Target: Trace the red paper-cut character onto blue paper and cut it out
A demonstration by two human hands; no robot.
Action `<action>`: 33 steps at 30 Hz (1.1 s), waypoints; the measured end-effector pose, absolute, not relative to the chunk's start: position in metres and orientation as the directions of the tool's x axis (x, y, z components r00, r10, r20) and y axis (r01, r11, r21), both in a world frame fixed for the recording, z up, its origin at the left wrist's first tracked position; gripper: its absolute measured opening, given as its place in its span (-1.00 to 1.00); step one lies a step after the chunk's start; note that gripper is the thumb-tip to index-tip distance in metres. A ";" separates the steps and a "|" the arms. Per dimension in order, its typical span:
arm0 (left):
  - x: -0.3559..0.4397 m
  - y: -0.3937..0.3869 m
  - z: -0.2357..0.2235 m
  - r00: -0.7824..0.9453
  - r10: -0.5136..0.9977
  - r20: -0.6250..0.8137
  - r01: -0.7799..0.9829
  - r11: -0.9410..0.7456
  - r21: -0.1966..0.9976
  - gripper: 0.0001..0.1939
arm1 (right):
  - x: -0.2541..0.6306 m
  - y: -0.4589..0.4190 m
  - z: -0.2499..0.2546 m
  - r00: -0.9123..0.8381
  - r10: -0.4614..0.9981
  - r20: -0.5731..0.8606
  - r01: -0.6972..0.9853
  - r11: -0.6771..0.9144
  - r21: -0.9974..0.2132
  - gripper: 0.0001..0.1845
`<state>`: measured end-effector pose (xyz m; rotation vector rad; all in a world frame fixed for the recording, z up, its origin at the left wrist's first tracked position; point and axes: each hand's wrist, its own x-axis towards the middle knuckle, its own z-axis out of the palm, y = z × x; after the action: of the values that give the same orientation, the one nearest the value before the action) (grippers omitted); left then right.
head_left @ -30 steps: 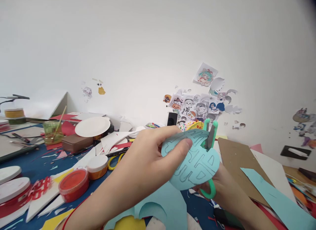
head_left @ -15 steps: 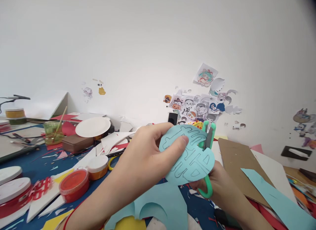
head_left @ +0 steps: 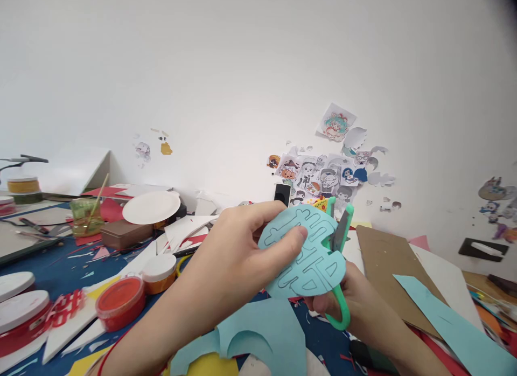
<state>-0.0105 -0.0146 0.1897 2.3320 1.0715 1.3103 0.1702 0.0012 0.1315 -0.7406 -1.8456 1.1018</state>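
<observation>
Between its thumb and fingers, my left hand (head_left: 246,252) pinches a rounded piece of light blue paper (head_left: 319,268) with a pattern drawn in dark outline. A notch is cut into the paper's right edge. My right hand (head_left: 355,290) grips a pair of green-handled scissors (head_left: 341,230), whose blades stand apart at that notch, pointing up. The paper hides part of my right fingers and the lower blades. Below both hands lies a light blue sheet (head_left: 283,327) with curved cut-outs.
Paint jars, including an open red one (head_left: 120,303), stand at the left beside a brown box (head_left: 127,233) and a white plate (head_left: 151,207). Brown cardboard (head_left: 396,273) and a light blue paper strip (head_left: 452,322) lie at the right. Paper drawings (head_left: 329,176) hang on the wall.
The scissors' blades have spread wider apart. The light blue paper has tilted and shifted slightly left in my left hand, and the right edge shows a smaller outline.
</observation>
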 end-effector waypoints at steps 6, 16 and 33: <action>-0.014 -0.014 0.191 0.359 0.600 0.715 0.549 -0.755 0.358 -0.71 | 0.175 0.002 0.132 -0.540 0.780 0.317 0.051 0.406 -0.912 -0.55; -0.019 -0.011 0.190 0.425 0.556 0.715 0.578 -0.774 0.258 -0.74 | 0.175 0.002 0.132 -0.571 0.769 0.289 0.019 0.364 -0.931 -0.47; -0.020 -0.014 0.191 0.447 0.553 0.703 0.551 -0.790 0.271 -0.69 | 0.174 0.001 0.130 -0.558 0.769 0.311 0.029 0.392 -0.919 -0.47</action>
<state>-0.0202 -0.0144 0.1907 2.6696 1.0182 1.2998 0.1739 0.0010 0.1304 -0.6867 -1.8862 1.2248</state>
